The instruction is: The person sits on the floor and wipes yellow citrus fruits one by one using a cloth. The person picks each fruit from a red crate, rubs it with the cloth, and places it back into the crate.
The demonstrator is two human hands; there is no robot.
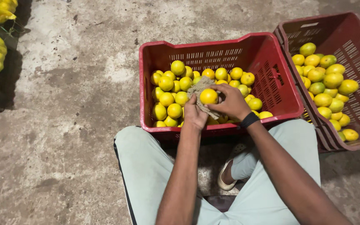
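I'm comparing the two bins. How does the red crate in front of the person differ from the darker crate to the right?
The front crate is bright red and sits level; the right crate is darker maroon and looks tilted. Both hands, left hand and right hand, work over the front crate; none are over the right crate. Both hold yellow-green citrus and have slotted walls.

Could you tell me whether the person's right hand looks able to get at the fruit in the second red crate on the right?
Probably yes: the second crate stands open-topped beside the right hand, nothing between but the crate walls, though that hand holds a yellow fruit.
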